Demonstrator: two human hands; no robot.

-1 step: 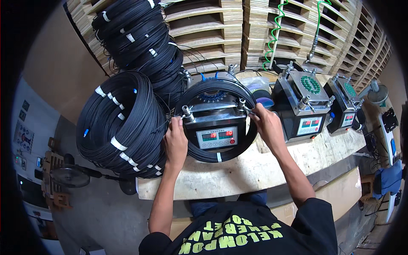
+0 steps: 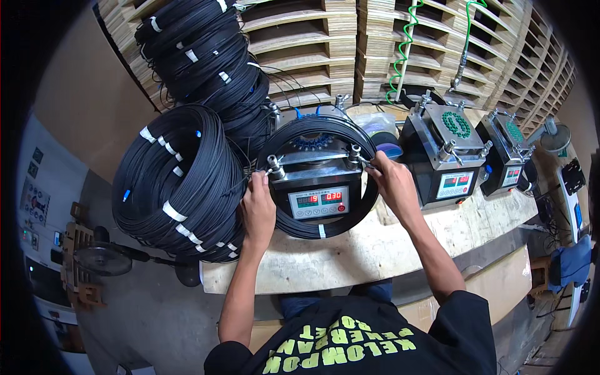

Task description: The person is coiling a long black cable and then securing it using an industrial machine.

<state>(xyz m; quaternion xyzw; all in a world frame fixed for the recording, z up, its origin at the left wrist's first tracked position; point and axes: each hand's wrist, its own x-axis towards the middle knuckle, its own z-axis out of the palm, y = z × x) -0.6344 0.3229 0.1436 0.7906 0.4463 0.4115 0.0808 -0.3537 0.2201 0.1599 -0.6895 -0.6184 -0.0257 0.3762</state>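
In front of me stands a polishing machine (image 2: 320,181) with a metal top, corner posts and a lit red display. A coil of thin black cable (image 2: 322,230), tied with white tape, loops around its front and over its top. Two blue-tipped cable ends stand at the back of the top plate. My left hand (image 2: 258,207) is closed, its fingertips pinching the small metal lever at the left front post (image 2: 275,167). At the right front post (image 2: 354,156), my right hand (image 2: 395,182) is closed on a matching lever, beside the coil. Both fingertips are partly hidden.
Large stacked coils of black cable (image 2: 175,215) crowd the left side. Two similar machines (image 2: 455,147) stand to the right on the wooden table (image 2: 300,275). Wooden pallets (image 2: 300,47) line the back, with a green coiled hose (image 2: 409,37) hanging there. A fan (image 2: 103,258) is at lower left.
The red digits on the display read slightly differently. Both hands, the levers and the cable coil show no visible movement.
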